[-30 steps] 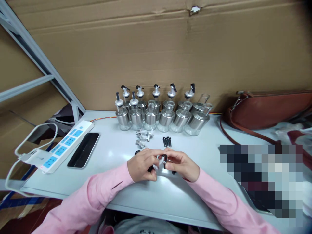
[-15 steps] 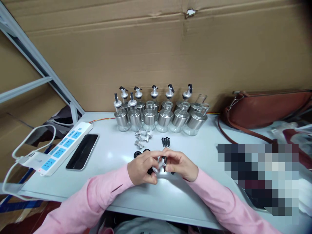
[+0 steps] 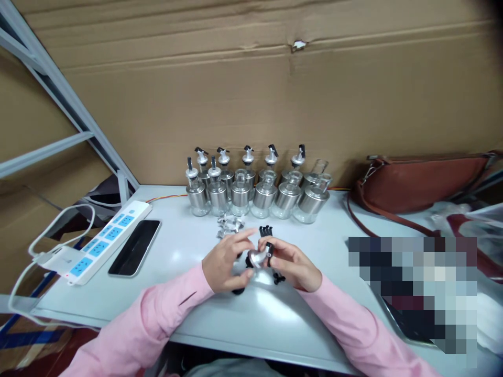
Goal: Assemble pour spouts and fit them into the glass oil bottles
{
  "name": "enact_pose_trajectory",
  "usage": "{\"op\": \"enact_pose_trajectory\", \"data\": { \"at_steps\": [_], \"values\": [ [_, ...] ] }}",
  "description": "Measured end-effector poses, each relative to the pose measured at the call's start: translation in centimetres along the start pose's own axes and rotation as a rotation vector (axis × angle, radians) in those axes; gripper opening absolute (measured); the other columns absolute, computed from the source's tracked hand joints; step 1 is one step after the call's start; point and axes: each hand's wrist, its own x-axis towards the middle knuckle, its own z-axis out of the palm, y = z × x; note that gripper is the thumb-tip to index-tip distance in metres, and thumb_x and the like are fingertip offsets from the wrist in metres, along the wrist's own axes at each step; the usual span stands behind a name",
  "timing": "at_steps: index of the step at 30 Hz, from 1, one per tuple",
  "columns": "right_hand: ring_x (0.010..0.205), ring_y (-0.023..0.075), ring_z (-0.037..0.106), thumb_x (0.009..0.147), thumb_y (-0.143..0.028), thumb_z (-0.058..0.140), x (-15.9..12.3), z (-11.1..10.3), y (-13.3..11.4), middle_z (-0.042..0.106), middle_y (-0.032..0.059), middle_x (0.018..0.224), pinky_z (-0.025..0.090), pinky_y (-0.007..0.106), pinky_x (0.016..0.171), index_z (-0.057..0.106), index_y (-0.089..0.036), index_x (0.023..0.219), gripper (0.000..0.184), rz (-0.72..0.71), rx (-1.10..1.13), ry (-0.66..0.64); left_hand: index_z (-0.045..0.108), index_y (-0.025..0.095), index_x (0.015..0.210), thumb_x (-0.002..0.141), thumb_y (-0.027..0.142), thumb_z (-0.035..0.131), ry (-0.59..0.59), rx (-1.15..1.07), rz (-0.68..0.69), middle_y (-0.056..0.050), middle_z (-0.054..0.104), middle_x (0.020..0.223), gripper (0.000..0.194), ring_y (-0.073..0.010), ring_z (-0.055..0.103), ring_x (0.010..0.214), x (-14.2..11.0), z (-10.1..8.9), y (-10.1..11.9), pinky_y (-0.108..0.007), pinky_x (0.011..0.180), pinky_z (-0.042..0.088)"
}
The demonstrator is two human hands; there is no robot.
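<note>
Head view: the spout (image 3: 257, 258) — silver and shiny, with a black lever (image 3: 269, 248) and a black end — is held above the desk (image 3: 192, 319), pinched near its lever between the thumb and fingers of the right hand (image 3: 297, 265). The left hand (image 3: 223, 263) is spread loosely beside the black end; whether contact is made cannot be told. Black pieces (image 3: 266, 231) and silver parts (image 3: 231, 224) are laid out beyond, before the bottles (image 3: 264, 198). Marks on the charger (image 3: 63, 260) are too small to be read.
</note>
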Motion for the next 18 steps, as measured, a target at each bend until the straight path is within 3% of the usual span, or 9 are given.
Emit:
{"op": "enact_pose_trajectory", "data": {
  "at_steps": [4, 6, 9, 13, 15, 18],
  "values": [
    [0.081, 0.0147, 0.057, 0.066, -0.033, 0.071, -0.2, 0.1, -0.7, 0.061, 0.0043, 0.1, 0.043, 0.031, 0.078, 0.064, -0.021, 0.087, 0.025, 0.03, 0.111, 0.039, 0.029, 0.02, 0.122, 0.078, 0.014, 0.051, 0.255, 0.065, -0.2, -0.017, 0.035, 0.134, 0.05, -0.0267, 0.032, 0.128, 1.6, -0.7, -1.8, -0.046, 0.094, 0.041],
    [0.083, 0.0153, 0.059, 0.067, -0.03, 0.07, -0.4, 0.3, -0.8, 0.063, 0.0055, 0.103, 0.044, 0.032, 0.078, 0.062, -0.021, 0.083, 0.02, 0.049, 0.18, 0.058, 0.024, 0.023, 0.125, 0.078, 0.013, 0.051, 0.286, 0.07, -0.244, -0.016, 0.029, 0.138, 0.055, -0.0246, 0.038, 0.125, 2.9, -1.0, -3.0, -0.043, 0.093, 0.043],
    [0.079, 0.015, 0.06, 0.066, -0.03, 0.071, -0.4, 0.4, -0.8, 0.065, 0.0075, 0.1, 0.046, 0.032, 0.074, 0.061, -0.02, 0.081, 0.021, 0.062, 0.203, 0.07, 0.02, 0.024, 0.129, 0.076, 0.012, 0.049, 0.249, 0.073, -0.333, -0.015, 0.027, 0.139, 0.061, -0.0239, 0.039, 0.124, 5.2, -1.3, -4.6, -0.043, 0.095, 0.042],
    [0.076, 0.0149, 0.061, 0.063, -0.032, 0.073, -0.3, 0.4, -1.1, 0.066, 0.0081, 0.098, 0.047, 0.031, 0.071, 0.059, -0.019, 0.082, 0.026, 0.048, 0.187, 0.095, 0.035, 0.023, 0.126, 0.076, 0.006, 0.043, 0.112, 0.208, -0.446, -0.011, 0.022, 0.142, 0.054, -0.0272, 0.019, 0.135, 7.4, -0.9, -5.5, -0.047, 0.105, 0.029],
    [0.078, 0.0159, 0.061, 0.063, -0.033, 0.073, -0.3, 0.3, -1.4, 0.067, 0.008, 0.098, 0.047, 0.031, 0.07, 0.058, -0.019, 0.081, 0.027, 0.029, 0.17, 0.102, 0.04, 0.02, 0.125, 0.075, 0.004, 0.043, 0.048, 0.281, -0.496, -0.013, 0.017, 0.143, 0.053, -0.0298, 0.022, 0.133, 8.0, -0.5, -5.9, -0.048, 0.106, 0.027],
    [0.08, 0.017, 0.061, 0.064, -0.034, 0.072, -0.3, 0.2, -1.7, 0.066, 0.0082, 0.098, 0.047, 0.03, 0.069, 0.058, -0.019, 0.08, 0.026, -0.001, 0.14, 0.114, 0.043, 0.016, 0.125, 0.074, 0.003, 0.046, 0.016, 0.374, -0.547, -0.017, 0.027, 0.136, 0.053, -0.0316, 0.028, 0.128, 8.5, 0.1, -6.5, -0.05, 0.104, 0.028]
  ]
}}
